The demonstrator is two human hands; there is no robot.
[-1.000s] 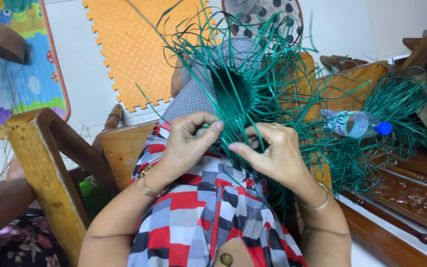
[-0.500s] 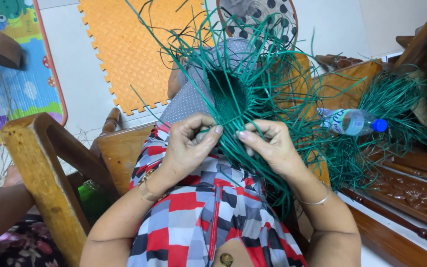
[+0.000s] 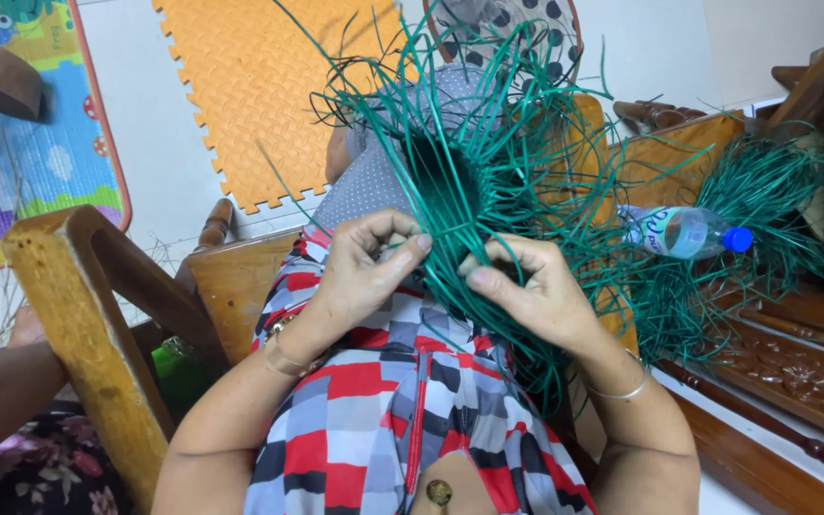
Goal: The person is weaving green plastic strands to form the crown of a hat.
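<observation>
While a half-woven piece of green strands (image 3: pixel 469 181) is being held over the lap, against a checked red, grey and white garment (image 3: pixel 402 401), its near edge is being gripped by both hands. Some strands are being pinched between the curled fingers and thumb of the left hand (image 3: pixel 364 272), and others are being pressed under the bent fingers of the right hand (image 3: pixel 526 291), so both hands are being kept nearly closed. A clear plastic bottle with a blue cap (image 3: pixel 684 232) is lying among loose green strands (image 3: pixel 765 200) on a wooden bench (image 3: pixel 784 353) to the right, with an orange foam mat (image 3: pixel 269 86) on the floor beyond.
</observation>
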